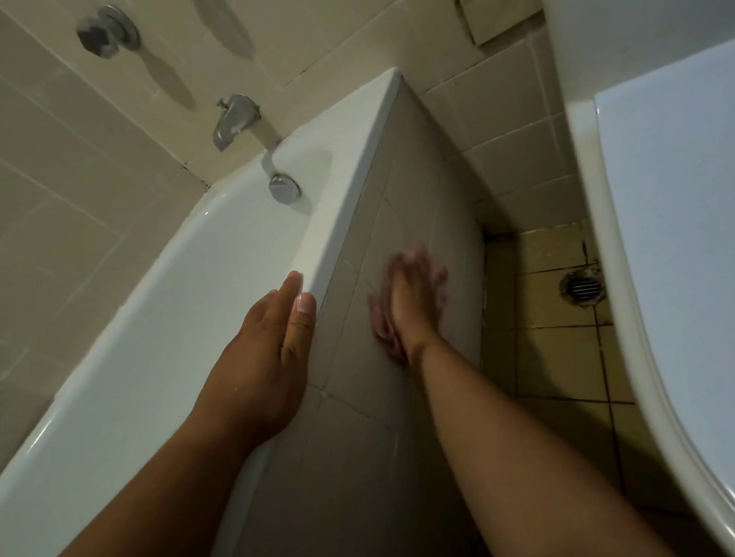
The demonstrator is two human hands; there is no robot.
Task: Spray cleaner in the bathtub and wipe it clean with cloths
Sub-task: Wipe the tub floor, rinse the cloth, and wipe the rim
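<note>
The right hand is smeared with motion blur, so its fingers cannot be counted cleanly; something pale pinkish shows beneath and beside it against the tiled bathtub front, which may be a cloth, but the blur makes it impossible to say, and whether that hand is grasping anything cannot be told. It lies pressed toward the tiled panel with the fingers spread rather than curled. The left hand is sharp: it rests flat and released on the outer rim of the bathtub, fingers straight and together, thumb lying along the rim's outer edge, holding nothing. Both forearms are cut off by the bottom of the frame. Most of the tub's basin is out of view at the left edge; only the inner wall near the head end shows, white and glossy, with a round chrome overflow plate on it and nothing visible inside. Above it a chrome spout juts from the wall tiles, and a tap handle sits higher, another cropped at the top. On the yellowish floor a round floor drain is partly hidden behind a white toilet.
</note>
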